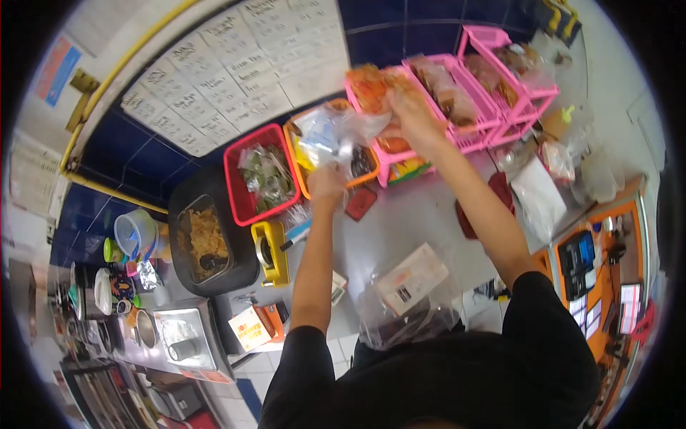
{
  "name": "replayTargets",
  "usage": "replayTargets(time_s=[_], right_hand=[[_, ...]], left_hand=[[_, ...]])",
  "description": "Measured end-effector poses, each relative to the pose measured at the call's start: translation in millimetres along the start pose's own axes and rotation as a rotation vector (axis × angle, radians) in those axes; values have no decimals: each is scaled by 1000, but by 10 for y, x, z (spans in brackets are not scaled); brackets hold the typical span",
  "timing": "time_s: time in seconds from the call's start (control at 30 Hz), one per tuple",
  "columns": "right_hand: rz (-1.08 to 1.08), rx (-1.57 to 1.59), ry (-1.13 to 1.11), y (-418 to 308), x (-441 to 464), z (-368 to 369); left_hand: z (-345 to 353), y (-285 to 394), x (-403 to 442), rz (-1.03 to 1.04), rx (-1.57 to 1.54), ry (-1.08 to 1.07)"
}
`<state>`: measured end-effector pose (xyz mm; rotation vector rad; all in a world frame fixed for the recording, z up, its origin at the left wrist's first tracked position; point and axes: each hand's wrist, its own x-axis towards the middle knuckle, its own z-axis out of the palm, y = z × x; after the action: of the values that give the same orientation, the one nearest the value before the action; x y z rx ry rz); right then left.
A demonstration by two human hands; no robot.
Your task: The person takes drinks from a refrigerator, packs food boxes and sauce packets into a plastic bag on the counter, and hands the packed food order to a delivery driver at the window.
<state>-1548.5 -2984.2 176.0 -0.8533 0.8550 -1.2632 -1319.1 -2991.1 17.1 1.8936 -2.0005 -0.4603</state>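
Broad grey counter (421,214); left fingers (329,174) at orange basket (291,153) rim, right fingers (398,100) over pink bin (381,170), grips too blurred to tell

Red basket (234,187), yellow tape dispenser (279,252), seemingly navy tiles (142,161)

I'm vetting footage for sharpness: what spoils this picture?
Head view: strong wide-angle bowing, corners fading to black; left hand, right hand and clear plastic between them smeared, probably by motion; handwriting on the wall chart soft.

one head-worn camera looks forward and steeply down over the outstretched hands (371,150).
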Motion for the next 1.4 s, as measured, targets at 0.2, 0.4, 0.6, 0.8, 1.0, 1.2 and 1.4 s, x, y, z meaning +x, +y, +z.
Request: replayTargets(time_s=[0.2, 0.4, 0.6, 0.8, 1.0, 1.2, 1.4], right_hand=[[96, -381, -1113, 93, -1388, -137], [-72, -1480, -839, 1384, -2626, -667], [-360, -1438, -395, 2064, -2171, -548], [-646, -1827, -537, 2744, -1826, -750], [53, -1634, -1133, 1808, -1888, -762], [-342, -1756, -1037, 1776, -2351, -1106], [-162, -1832, -1048, 1510, -2421, -815]], left_hand=[[-183, -296, 21, 341, 192, -81], [-1404, 671, -1558, -103, 129, 131], [-1169, 1496, -3267, -218, -324, -262], [-773, 709, -3177, -329, -383, -217], [-749, 402, -3420, 65, -369, 29], [-775, 1385, -3413, -191, -500, -31], [-477, 1006, -3317, -119, -205, 147]])
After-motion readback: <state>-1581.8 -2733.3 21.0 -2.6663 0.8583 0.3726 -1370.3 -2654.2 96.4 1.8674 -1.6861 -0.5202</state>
